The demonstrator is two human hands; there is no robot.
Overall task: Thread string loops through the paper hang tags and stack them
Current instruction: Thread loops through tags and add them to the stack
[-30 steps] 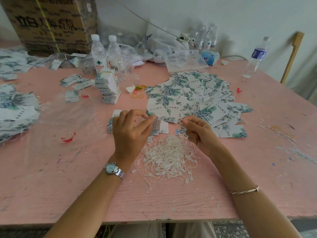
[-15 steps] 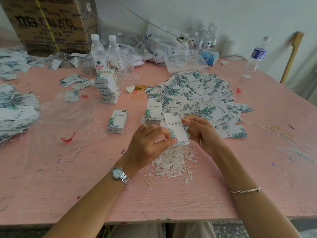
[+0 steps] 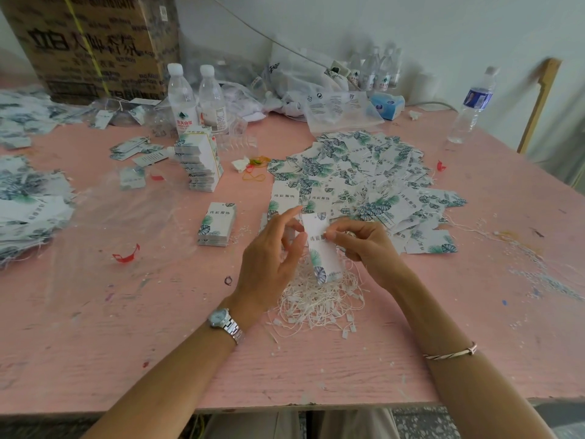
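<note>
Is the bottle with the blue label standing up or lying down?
Standing up: the bottle rests on its base on the table, cap on top.

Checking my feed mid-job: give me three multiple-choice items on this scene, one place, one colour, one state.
1. The loose pile of white string loops lies: A) beside a cardboard box; B) nearest the person; C) atop a stack.
2. The wooden table top is: A) green; B) pink; C) grey.
3. The leaf-printed white paper hang tag is: A) flat on a stack; B) torn; C) pinched in the right hand.
Key: B, it lies below the held tag, towards the front edge; B, pink paint throughout; C, the hand grips its upper part.
</note>
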